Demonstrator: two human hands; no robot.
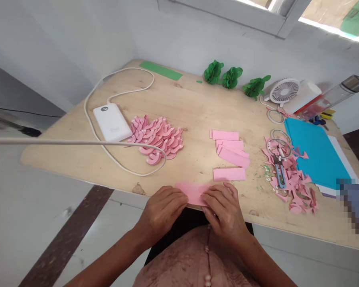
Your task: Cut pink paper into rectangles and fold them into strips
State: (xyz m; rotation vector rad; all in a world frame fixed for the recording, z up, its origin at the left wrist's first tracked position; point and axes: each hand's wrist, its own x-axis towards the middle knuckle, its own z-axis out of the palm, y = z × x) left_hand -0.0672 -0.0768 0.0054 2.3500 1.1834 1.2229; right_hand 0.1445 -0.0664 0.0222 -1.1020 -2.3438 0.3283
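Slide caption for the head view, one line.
Left hand and right hand hold pink paper at the edge of a table, near pink strips.

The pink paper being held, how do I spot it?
Find the wooden table, then its near edge. There, the left hand and right hand hold the pink paper between them. Unlike the pink strips farther in, only it is held.

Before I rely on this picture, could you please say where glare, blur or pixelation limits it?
Head view: glare washes out parts of the upper-right window; head view: coarse pixels hide something on the table at right; head view: lettering on the power bank is unreadable, and the pink sheet between left hand and right hand looks slightly soft.
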